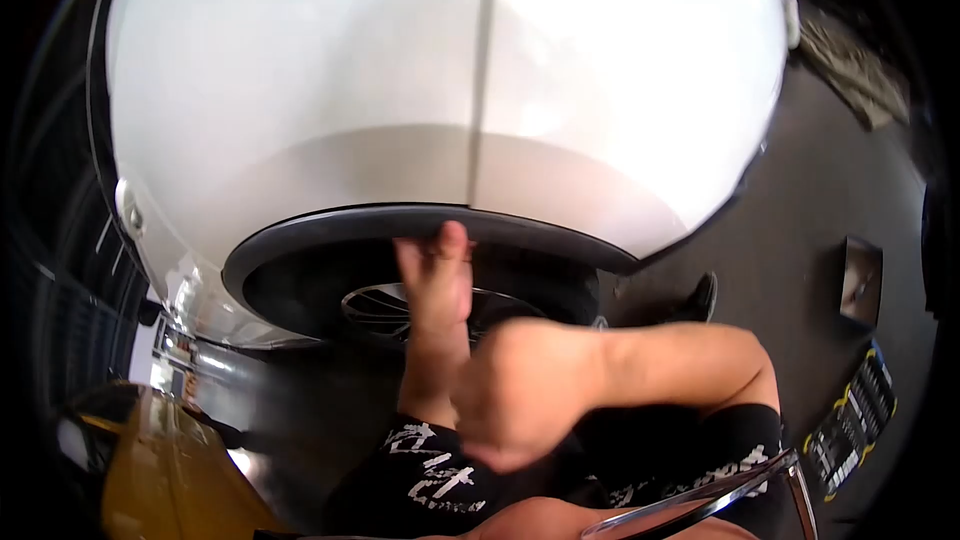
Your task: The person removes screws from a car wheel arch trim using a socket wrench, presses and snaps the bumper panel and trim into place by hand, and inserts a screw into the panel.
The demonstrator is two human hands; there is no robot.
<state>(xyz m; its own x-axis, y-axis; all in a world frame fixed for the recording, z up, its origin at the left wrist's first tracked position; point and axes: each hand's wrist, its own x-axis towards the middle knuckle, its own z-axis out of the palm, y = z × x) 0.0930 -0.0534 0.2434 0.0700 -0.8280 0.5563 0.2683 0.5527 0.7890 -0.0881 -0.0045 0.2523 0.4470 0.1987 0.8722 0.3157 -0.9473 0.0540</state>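
A white car's fender (350, 80) fills the upper view, with a dark wheel arch trim (330, 225) along its lower edge. My left hand (440, 275) reaches up to that trim, thumb against its outer face and fingers at its lower lip, partly hidden. Behind the hand sits the wheel (375, 310), its spokes partly visible inside the arch. My right hand (525, 395) is closed in a fist in front of my left forearm, nearer the camera and blurred by motion. Whatever it may hold is hidden.
On the floor at right lie an open tool case (850, 420) and a small dark box (860, 282). A yellow car panel (175, 470) stands at lower left. Glasses (700, 500) show at the bottom, and a dark shoe (703, 297) beside the wheel.
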